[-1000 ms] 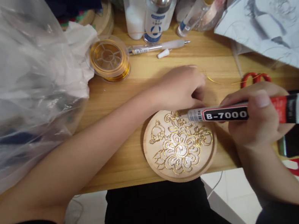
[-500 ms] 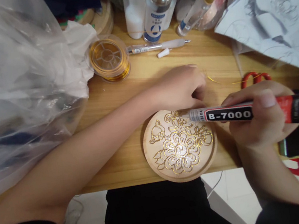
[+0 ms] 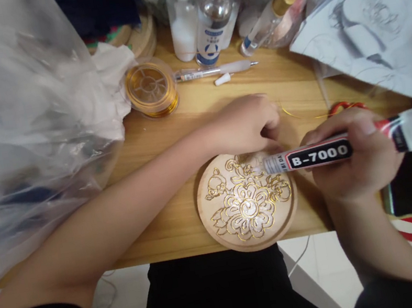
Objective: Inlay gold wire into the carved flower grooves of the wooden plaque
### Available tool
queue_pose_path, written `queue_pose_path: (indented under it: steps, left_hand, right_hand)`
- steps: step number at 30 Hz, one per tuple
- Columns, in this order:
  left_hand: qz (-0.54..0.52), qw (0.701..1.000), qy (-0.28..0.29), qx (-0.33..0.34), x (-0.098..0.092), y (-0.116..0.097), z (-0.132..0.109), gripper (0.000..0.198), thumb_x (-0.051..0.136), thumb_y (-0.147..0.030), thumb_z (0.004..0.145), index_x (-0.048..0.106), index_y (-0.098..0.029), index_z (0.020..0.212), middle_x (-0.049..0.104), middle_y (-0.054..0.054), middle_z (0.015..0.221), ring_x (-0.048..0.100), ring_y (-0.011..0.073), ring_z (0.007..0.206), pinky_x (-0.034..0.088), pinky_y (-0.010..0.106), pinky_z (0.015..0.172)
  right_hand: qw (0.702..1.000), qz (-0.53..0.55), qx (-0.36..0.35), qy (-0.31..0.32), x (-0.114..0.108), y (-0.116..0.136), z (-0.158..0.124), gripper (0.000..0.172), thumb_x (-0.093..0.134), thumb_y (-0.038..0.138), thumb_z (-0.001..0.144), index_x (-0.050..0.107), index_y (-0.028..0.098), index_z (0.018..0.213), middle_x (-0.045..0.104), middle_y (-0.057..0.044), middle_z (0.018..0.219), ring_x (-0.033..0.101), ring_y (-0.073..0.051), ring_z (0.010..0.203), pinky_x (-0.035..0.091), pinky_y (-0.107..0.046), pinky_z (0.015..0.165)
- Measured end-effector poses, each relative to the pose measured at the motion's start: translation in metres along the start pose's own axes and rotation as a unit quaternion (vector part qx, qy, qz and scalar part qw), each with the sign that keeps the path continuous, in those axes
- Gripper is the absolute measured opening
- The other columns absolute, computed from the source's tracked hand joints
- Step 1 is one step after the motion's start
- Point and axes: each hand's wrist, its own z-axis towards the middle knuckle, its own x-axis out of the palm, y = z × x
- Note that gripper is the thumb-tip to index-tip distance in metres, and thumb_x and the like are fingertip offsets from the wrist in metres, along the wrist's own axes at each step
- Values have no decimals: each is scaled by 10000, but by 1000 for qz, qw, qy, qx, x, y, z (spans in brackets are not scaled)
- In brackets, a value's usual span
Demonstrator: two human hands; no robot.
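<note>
A round wooden disc (image 3: 219, 226) with a gold-wire flower pattern lies at the near edge of the wooden table (image 3: 169, 128). My right hand (image 3: 356, 170) is closed round a B-7000 glue tube (image 3: 318, 155), whose nozzle points left onto the disc's upper part. My left hand (image 3: 248, 122) rests curled at the disc's far rim, fingers pinched together; a thin gold wire (image 3: 292, 112) trails from it to the right.
A spool of gold wire (image 3: 150, 88), a white pen (image 3: 215, 71) and its cap (image 3: 222, 79) lie behind the hands. Bottles (image 3: 211, 15) stand at the back. A big clear plastic bag (image 3: 14, 129) fills the left; sketch papers (image 3: 370, 24) and red scissors (image 3: 345, 107) are at right.
The glue tube's tail has tilted upward and my right hand has shifted slightly left. The view itself moved a little; my left hand stays at the disc's rim.
</note>
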Motion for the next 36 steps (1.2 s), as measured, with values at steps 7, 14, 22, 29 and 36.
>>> queue_pose_path:
  steps: [7, 14, 22, 29, 36]
  left_hand:
    - [-198, 974, -105, -35, -10, -2, -1, 302, 638, -348, 845, 680, -120, 652, 674, 33, 697, 614, 109, 700, 465, 243, 695]
    - [-129, 967, -200, -91, -15, -7, -3, 344, 410, -316, 917, 679, -118, 834, 714, 88, 797, 649, 135, 702, 510, 258, 656]
    - [159, 960, -198, -120, -23, -39, -22, 128, 569, -219, 829, 684, -176, 796, 669, 74, 852, 600, 212, 866, 464, 378, 844]
    - [332, 915, -141, -178, -21, -39, -40, 189, 497, -177, 852, 681, -183, 812, 651, 88, 953, 574, 251, 982, 439, 410, 915]
    - [426, 860, -154, -236, -28, -43, -33, 247, 441, -175, 864, 677, -158, 932, 638, 140, 992, 565, 301, 992, 428, 429, 859]
  right_hand:
    - [918, 269, 278, 88, -17, -3, 29, 329, 565, 448, 778, 628, 203, 567, 432, 50, 287, 366, -82, 232, 202, -216, 286]
    - [856, 382, 341, 74, -15, -2, 38, 482, 361, 465, 937, 567, 204, 586, 366, 69, 305, 308, -71, 273, 273, -203, 362]
    - [834, 446, 316, 74, -17, -1, 39, 464, 461, 484, 906, 579, 189, 568, 397, 53, 334, 330, -75, 308, 280, -189, 353]
    - [818, 480, 312, 64, -21, 0, 42, 470, 435, 469, 915, 558, 194, 554, 379, 50, 329, 324, -81, 305, 271, -191, 340]
    - [812, 492, 309, 51, -24, 3, 43, 490, 424, 475, 921, 549, 196, 538, 390, 42, 319, 321, -83, 293, 264, -198, 331]
